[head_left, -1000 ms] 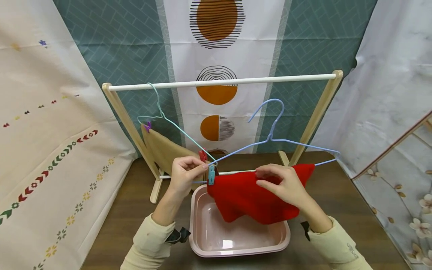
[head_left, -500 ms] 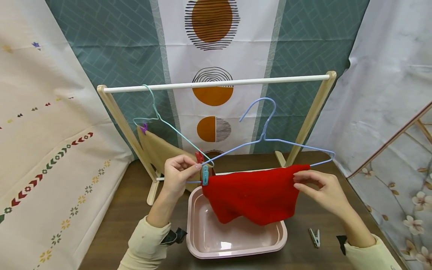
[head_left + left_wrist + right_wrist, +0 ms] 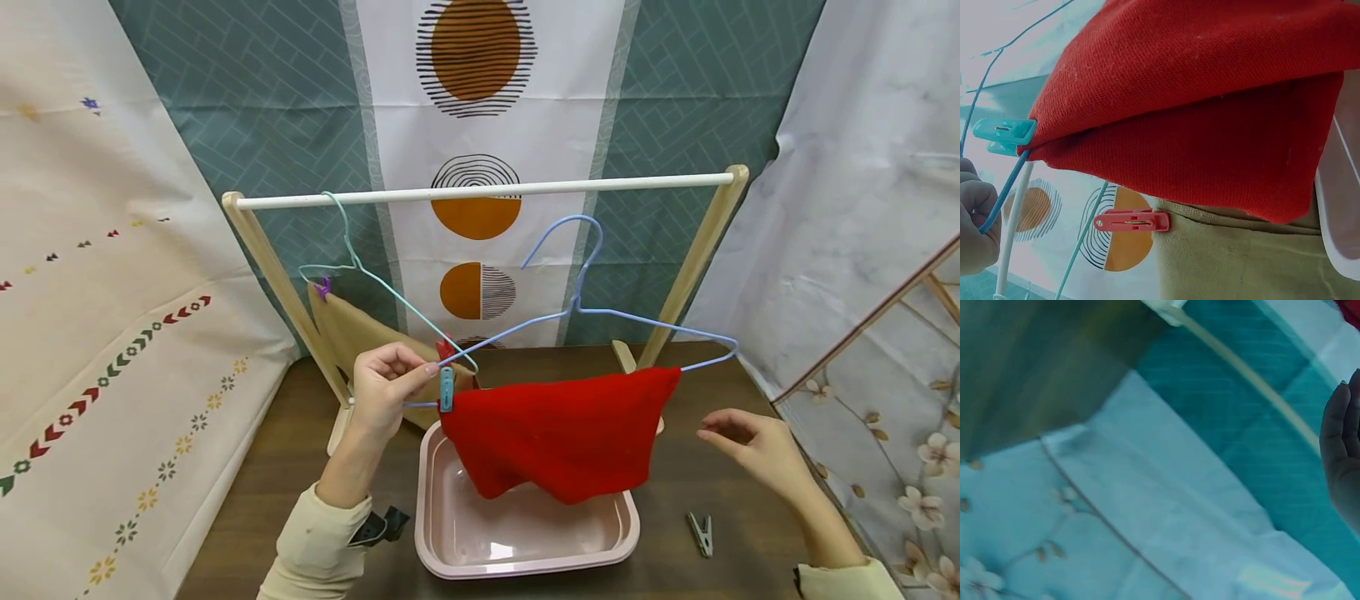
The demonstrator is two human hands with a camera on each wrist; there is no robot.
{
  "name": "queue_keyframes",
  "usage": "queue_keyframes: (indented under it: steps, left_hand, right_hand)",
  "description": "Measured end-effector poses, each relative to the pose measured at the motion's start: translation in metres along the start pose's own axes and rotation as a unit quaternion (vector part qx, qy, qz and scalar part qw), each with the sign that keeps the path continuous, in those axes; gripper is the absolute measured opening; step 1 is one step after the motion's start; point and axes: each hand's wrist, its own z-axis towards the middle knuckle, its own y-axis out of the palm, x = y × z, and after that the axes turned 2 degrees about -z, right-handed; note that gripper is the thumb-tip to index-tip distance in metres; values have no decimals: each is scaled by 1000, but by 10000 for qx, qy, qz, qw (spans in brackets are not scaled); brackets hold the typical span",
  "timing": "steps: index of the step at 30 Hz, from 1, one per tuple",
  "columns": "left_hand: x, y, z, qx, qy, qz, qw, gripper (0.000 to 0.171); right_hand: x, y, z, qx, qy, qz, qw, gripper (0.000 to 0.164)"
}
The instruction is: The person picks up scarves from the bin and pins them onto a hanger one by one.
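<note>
My left hand pinches the left end of a blue hanger, holding it up in front of the rack. Over the hanger's lower bar drapes a red cloth, its left corner fixed by a teal clothespin. In the left wrist view that clothespin bites the cloth edge beside my fingers. My right hand hovers in the air to the right of the cloth, holding nothing, fingers loosely bent. Below it on the table lies a pale clothespin.
A pink basin stands under the red cloth. Behind, a drying rack with a white rail carries a mint hanger. A tan cloth hangs from it by a purple clothespin and a red clothespin.
My right hand has slid along the red cloth to its right corner, then left it and moved right and down. The left hand still holds the hanger, shifted slightly left.
</note>
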Motion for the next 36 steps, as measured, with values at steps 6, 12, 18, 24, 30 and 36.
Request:
queue_keyframes:
  steps: [6, 12, 18, 24, 30, 36]
  left_hand:
    - [3, -3, 0, -20, 104, -31, 9999, 36]
    - [6, -6, 1, -11, 137, -67, 9999, 36]
    - [7, -8, 1, -34, 163, -59, 9998, 36]
    - [5, -8, 2, -96, 209, -106, 9997, 36]
    - [3, -9, 1, -95, 155, 16, 9998, 37]
    - [3, -11, -2, -29, 50, 66, 10000, 35]
  right_hand:
    - [54, 23, -17, -45, 303, 2, 9995, 17]
    - [48, 32, -30, -278, 635, -163, 9975, 26]
    - [75, 61, -60, -723, 954, -802, 9896, 39]
    - [83, 78, -81, -1280, 1554, -1123, 9731, 50]
    - [80, 79, -91, -1560, 1801, -1734, 9556, 55]
    - [79, 81, -95, -2547, 2666, -1885, 9102, 74]
